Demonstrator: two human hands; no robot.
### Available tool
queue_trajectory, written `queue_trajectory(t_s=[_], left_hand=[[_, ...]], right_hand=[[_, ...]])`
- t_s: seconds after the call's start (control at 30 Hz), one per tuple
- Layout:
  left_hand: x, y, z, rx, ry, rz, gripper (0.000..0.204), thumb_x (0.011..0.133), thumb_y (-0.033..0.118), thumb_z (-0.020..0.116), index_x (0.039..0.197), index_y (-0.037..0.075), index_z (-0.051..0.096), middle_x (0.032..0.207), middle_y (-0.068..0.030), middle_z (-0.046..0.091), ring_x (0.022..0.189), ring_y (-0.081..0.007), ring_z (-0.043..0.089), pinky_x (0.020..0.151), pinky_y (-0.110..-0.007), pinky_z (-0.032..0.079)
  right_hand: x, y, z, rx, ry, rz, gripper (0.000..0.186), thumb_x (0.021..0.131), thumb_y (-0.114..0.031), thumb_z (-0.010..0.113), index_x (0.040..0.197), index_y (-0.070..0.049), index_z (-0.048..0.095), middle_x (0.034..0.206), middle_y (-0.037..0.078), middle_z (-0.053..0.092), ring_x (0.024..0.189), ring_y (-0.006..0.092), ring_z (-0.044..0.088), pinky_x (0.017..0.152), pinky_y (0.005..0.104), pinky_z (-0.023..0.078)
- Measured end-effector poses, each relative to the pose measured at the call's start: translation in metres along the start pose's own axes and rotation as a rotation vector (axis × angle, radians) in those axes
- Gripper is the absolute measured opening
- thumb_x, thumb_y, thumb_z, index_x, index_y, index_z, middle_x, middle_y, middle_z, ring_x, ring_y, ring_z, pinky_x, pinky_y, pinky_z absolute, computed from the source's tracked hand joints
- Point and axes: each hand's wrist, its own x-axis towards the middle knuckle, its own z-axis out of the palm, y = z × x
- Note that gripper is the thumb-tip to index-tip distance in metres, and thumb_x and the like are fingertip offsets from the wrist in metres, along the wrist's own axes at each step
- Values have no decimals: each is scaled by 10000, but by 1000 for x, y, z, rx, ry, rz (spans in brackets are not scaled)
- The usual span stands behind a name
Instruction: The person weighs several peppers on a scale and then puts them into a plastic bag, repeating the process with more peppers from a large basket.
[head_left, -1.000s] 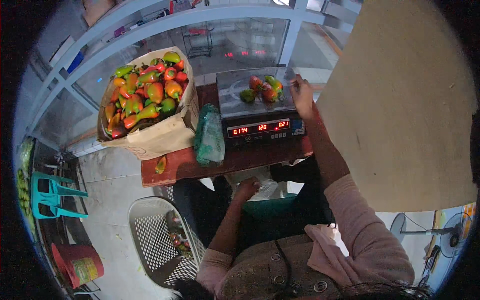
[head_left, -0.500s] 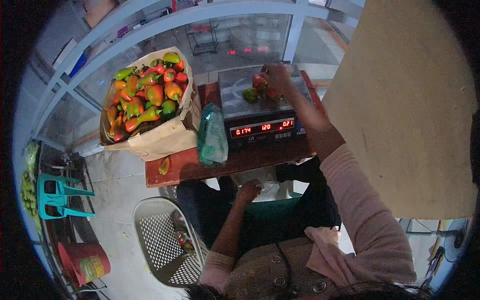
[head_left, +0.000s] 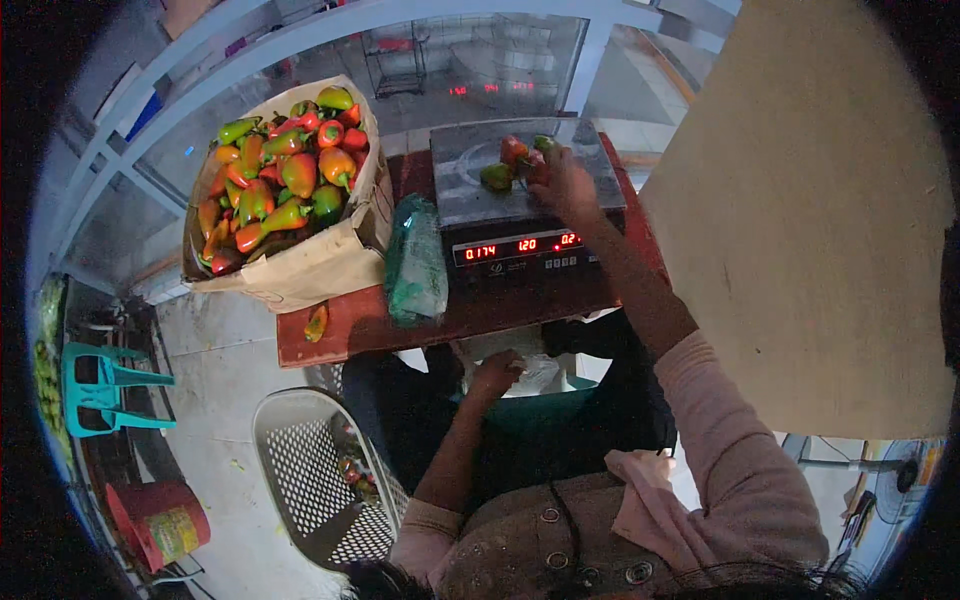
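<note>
A few red and green peppers (head_left: 496, 178) lie on the metal plate of a digital scale (head_left: 465, 205). My right hand (head_left: 568, 188) is over the plate, its fingers closed round a red pepper at the near side of this small group. Part of that pepper is hidden by the fingers. Down between my knees, my left hand (head_left: 497, 375) is closed on a crumpled clear plastic bag (head_left: 540, 375). Red digits glow on the scale's front display.
Left of the scale stands a carton (head_left: 320, 260) heaped with peppers, beside a roll of green-tinted plastic bags (head_left: 417, 265). One loose pepper (head_left: 317, 324) lies on the red table's (head_left: 350, 335) left end. A plastic basket (head_left: 300, 465) stands on the floor; a tan board (head_left: 800, 250) rises at right.
My right hand has drawn back toward me over the scale plate, uncovering a green pepper at the far side. My left hand keeps its hold on the plastic bag. The view has shifted slightly.
</note>
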Motion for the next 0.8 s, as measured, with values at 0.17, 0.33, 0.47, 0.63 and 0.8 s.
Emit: queue_trajectory(t_s=[0.17,0.33,0.47,0.63,0.8], left_hand=[[1,1,-4,-226,-5,-148,246,716,160,488,930,39,502,811,-160,544,697,-252,546,636,-360,422],[5,-40,11,-114,-16,-95,273,706,211,494,933,61,514,891,-163,526,830,-306,502,723,-386,396],[4,-20,12,103,96,76,285,706,233,487,925,53,516,906,-160,525,859,-312,489,744,-389,387],[7,-24,23,273,202,174,297,708,208,509,963,57,506,987,-132,509,898,-288,481,767,-382,394],[6,1,17,176,87,74,274,724,250,483,937,80,506,941,-133,515,878,-303,473,754,-407,386]], right_hand=[[10,-5,0,-98,-26,63,468,645,-235,605,1025,-47,408,868,149,467,771,320,515,656,376,433],[49,-28,22,-199,97,-225,399,666,-283,566,947,-21,455,899,138,489,763,302,523,703,375,412],[73,-15,48,-394,148,-258,414,671,-322,544,947,-23,469,888,126,511,762,289,528,705,389,393],[94,-17,53,-641,-78,-192,395,654,-315,555,916,-21,517,802,109,562,773,255,540,661,363,416],[93,-18,21,-246,-9,-273,359,645,-346,562,814,-30,560,798,159,563,773,282,546,646,378,429]])
